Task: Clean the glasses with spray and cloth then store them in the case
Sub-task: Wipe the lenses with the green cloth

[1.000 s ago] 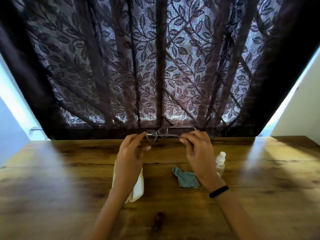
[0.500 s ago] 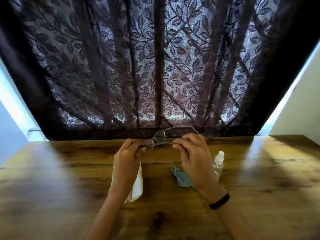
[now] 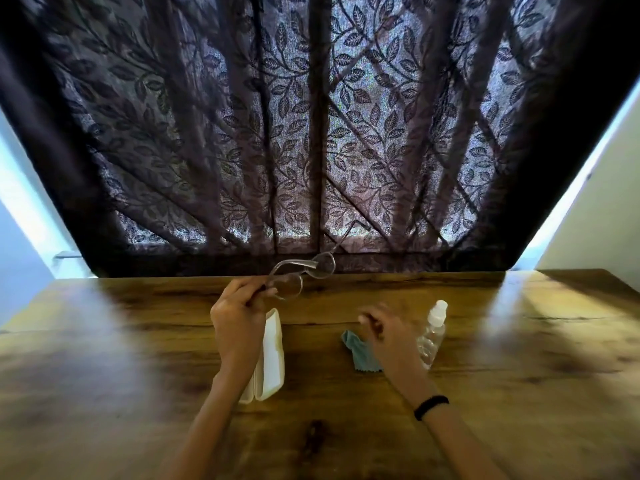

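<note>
My left hand (image 3: 242,313) holds the thin-framed glasses (image 3: 304,271) by one temple, raised above the table with the other temple sticking up and to the right. My right hand (image 3: 388,332) is blurred, empty, fingers loosely curled, hovering over the teal cloth (image 3: 358,351) and just left of the clear spray bottle (image 3: 433,336) with its white cap. The white glasses case (image 3: 272,362) lies shut on the table, partly hidden under my left wrist.
The wooden table (image 3: 519,375) stretches wide on both sides. A dark leaf-patterned curtain (image 3: 311,133) hangs right behind its far edge. A black band sits on my right wrist (image 3: 431,407).
My right hand has let go of the glasses and dropped toward the cloth and bottle. The left hand alone now holds the glasses, tilted with one temple up.
</note>
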`<state>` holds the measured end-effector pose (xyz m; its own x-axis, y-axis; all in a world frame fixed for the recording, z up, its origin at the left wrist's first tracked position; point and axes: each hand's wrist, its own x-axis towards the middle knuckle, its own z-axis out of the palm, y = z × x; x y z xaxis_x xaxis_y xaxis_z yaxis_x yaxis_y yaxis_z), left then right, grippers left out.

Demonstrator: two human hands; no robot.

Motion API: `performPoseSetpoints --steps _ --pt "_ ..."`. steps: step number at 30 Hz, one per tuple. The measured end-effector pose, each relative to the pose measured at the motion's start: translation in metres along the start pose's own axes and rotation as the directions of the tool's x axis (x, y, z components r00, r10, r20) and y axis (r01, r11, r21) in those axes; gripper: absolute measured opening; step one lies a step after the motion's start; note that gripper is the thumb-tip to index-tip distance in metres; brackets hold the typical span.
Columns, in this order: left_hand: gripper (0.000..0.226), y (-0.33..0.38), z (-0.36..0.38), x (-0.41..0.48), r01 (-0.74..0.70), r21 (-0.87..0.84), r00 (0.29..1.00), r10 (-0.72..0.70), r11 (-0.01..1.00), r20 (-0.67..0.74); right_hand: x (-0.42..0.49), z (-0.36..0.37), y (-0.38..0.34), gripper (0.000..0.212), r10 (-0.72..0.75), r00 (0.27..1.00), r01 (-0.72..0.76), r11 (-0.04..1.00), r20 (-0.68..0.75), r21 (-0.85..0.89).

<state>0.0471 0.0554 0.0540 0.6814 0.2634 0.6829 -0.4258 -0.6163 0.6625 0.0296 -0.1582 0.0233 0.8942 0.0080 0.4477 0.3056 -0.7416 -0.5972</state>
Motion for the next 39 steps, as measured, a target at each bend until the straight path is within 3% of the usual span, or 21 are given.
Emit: performPoseSetpoints --steps 3,7,11,16,18,22,25,30,34,39 --pt "0.015 0.003 0.001 -0.002 0.061 -0.073 0.998 -0.061 0.995 0.004 -0.008 0.017 0.017 0.024 0.040 0.974 -0.007 0.990 0.225 -0.144" --pt "0.018 0.006 0.000 -0.002 0.083 -0.135 0.997 -0.082 0.987 0.012 -0.017 0.029 0.023 0.039 0.104 0.944 -0.019 0.965 0.314 -0.261" --pt "0.021 0.010 0.001 -0.002 0.083 -0.182 0.996 -0.084 0.980 0.005 -0.019 0.031 0.023 0.030 0.080 0.960 -0.007 0.965 0.268 -0.263" --pt "0.019 0.009 0.003 -0.003 0.046 -0.203 0.999 -0.048 0.978 -0.006 -0.012 0.016 -0.002 0.019 0.026 0.993 -0.028 0.999 0.117 0.020" --pt "0.019 0.007 0.005 -0.005 0.014 -0.172 1.000 -0.017 0.985 -0.015 -0.007 0.007 -0.024 0.021 -0.044 0.999 0.046 0.988 -0.021 0.145" --pt "0.028 0.005 0.011 -0.009 -0.024 -0.127 0.999 0.022 0.992 -0.024 0.009 -0.005 -0.062 0.030 -0.160 0.969 0.191 0.968 -0.189 0.162" --pt "0.048 0.009 0.010 -0.011 -0.018 -0.135 1.000 0.020 0.991 0.014 0.018 -0.005 -0.074 0.029 -0.176 0.969 0.200 0.971 -0.174 0.131" --pt "0.061 0.018 0.007 -0.011 -0.047 -0.141 0.999 0.047 0.989 -0.004 0.019 0.004 -0.076 0.028 -0.161 0.975 0.170 0.984 -0.152 0.051" --pt "0.047 0.021 0.009 -0.012 -0.066 -0.151 0.996 0.054 0.986 -0.077 0.013 0.009 -0.082 0.025 -0.227 0.964 0.222 0.974 -0.138 -0.053" --pt "0.034 0.025 0.009 -0.011 -0.031 -0.155 0.995 0.016 0.987 -0.094 0.009 0.011 -0.090 0.031 -0.252 0.967 0.253 0.968 -0.027 0.005"
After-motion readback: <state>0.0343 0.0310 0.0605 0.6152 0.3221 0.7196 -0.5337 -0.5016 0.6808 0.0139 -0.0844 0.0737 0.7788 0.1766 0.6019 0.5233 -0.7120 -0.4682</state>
